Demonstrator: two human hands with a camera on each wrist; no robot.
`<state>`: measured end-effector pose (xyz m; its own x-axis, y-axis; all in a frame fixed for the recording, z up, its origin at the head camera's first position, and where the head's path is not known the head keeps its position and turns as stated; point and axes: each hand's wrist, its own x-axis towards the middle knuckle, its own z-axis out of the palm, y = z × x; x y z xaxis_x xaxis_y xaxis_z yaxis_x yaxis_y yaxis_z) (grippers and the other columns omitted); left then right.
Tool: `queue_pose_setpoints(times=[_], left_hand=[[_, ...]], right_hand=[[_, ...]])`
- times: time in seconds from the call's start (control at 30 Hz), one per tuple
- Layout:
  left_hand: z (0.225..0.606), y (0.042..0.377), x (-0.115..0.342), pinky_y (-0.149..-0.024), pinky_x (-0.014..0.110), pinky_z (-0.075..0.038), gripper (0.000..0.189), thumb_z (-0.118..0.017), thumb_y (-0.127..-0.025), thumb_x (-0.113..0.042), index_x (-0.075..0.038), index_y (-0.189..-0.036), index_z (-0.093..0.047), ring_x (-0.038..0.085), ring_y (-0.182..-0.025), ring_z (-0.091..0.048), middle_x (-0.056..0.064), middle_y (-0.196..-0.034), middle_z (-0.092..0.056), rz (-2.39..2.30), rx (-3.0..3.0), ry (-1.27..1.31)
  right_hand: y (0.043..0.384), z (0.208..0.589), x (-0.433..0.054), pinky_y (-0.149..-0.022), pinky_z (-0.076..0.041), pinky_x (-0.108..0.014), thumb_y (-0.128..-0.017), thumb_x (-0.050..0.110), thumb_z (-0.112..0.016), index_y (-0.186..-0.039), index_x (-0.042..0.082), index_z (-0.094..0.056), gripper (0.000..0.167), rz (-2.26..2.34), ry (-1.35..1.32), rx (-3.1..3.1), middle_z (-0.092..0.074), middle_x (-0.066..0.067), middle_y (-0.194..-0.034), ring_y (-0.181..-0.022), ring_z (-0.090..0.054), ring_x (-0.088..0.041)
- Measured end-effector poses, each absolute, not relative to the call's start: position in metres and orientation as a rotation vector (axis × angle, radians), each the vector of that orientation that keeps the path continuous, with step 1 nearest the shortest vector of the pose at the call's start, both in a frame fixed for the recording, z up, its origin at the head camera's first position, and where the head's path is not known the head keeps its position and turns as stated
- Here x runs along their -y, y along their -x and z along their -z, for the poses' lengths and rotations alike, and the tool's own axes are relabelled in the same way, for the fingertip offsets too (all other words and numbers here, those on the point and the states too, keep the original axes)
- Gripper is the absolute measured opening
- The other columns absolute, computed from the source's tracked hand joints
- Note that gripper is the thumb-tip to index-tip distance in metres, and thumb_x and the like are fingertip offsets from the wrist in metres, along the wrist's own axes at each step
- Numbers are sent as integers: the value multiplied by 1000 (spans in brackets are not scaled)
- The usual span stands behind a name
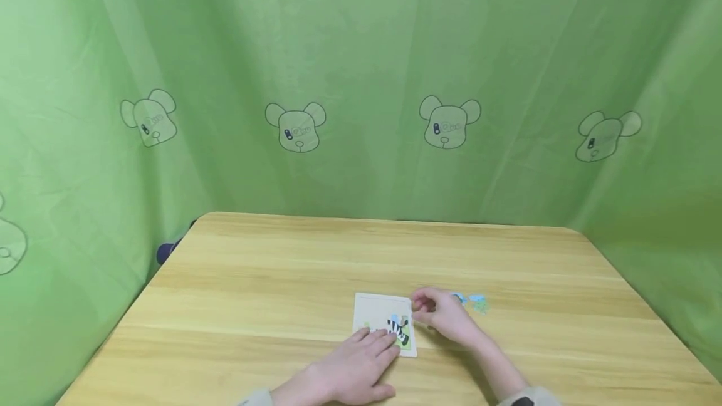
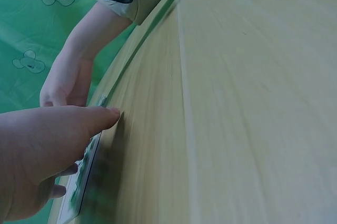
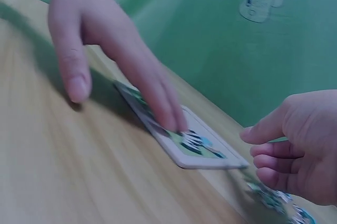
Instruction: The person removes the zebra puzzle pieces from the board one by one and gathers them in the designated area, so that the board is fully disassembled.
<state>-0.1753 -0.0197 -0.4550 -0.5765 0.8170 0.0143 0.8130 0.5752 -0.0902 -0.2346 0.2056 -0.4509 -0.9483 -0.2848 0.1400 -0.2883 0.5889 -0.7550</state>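
Your white-bordered zebra puzzle (image 1: 380, 311) is partly hidden by your left hand (image 1: 361, 365), grip released, with pieces (image 1: 478, 303) beside your right hand (image 1: 442, 316), grip unclear.

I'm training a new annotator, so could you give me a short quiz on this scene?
1. Which pattern shows on the pale board? A) red spots B) black-and-white stripes C) purple checks
2. True or false: the right hand lies flat across the middle of the board.
3. Fill in: in the head view, the loose pieces lie to the ____ of the board.

Key:
1. B.
2. False: the right hand is at the board's right edge, fingers bent; the left hand has its fingers over the board.
3. Right.
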Motion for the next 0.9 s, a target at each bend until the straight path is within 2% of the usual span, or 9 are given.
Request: queue_pose_setpoints(times=[0.27,0.6,0.9], left_hand=[[458,176,15,-108,38,-29,65,-42,-91,-57,-12,-138,-42,18,-134,-31,3,-146,-35,-143,2716,1429],[457,174,13,-107,37,-30,65,-40,-91,-58,-13,-138,-43,17,-133,-31,2,-145,-36,-197,2714,1421],[457,175,13,-107,38,-30,66,-41,-91,-58,-13,-139,-43,17,-133,-32,2,-146,-36,-202,2720,1407]], right_hand=[[234,456,-188,-69,-48,-22,-74,8,-73,-104,0,-63,32,-1242,-601,2849,-60,-3,-88,-79,-55,-15],[234,455,-180,-64,-42,-24,-71,8,-74,-97,5,-65,27,-925,-687,2925,-53,3,-80,-75,-46,-12],[234,453,-179,-63,-41,-27,-75,7,-70,-92,12,-64,19,-944,-745,2929,-52,4,-80,-74,-46,-13]])
